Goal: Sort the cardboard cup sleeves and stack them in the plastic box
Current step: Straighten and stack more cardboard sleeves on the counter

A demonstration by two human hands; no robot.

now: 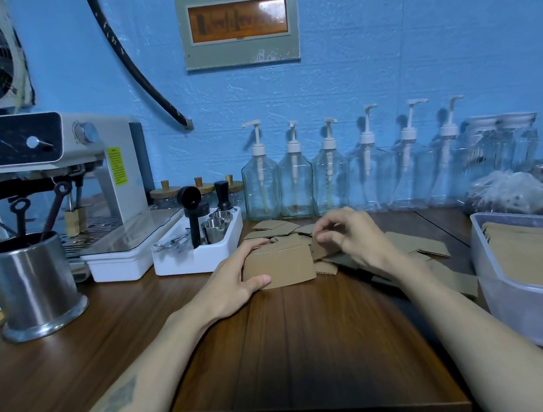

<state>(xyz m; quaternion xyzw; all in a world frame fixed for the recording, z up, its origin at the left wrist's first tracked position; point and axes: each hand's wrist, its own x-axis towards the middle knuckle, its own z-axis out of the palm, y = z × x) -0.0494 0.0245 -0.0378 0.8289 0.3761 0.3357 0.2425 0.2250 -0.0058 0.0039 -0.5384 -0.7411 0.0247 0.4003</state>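
Left hand (238, 281) clamped around a squared-up sleeve stack (280, 267) on the table (143, 343), right hand (346, 237) pinching another loose sleeve (321, 250) to add (plastic box (518, 304) waiting at right, part filled).

The table (298, 340) is dark brown wood with a smooth, slightly shiny top. The cup sleeves (280, 267) are plain brown cardboard, dull and a bit rough. The box (533, 313) is cloudy plastic you can half see through. The utensil cup (34, 289) is shiny grey metal. The pump bottles (262, 189) are clear, with white plastic pumps. The tray (201, 260) is smooth white plastic. The wall (415, 48) is blue and bumpy.
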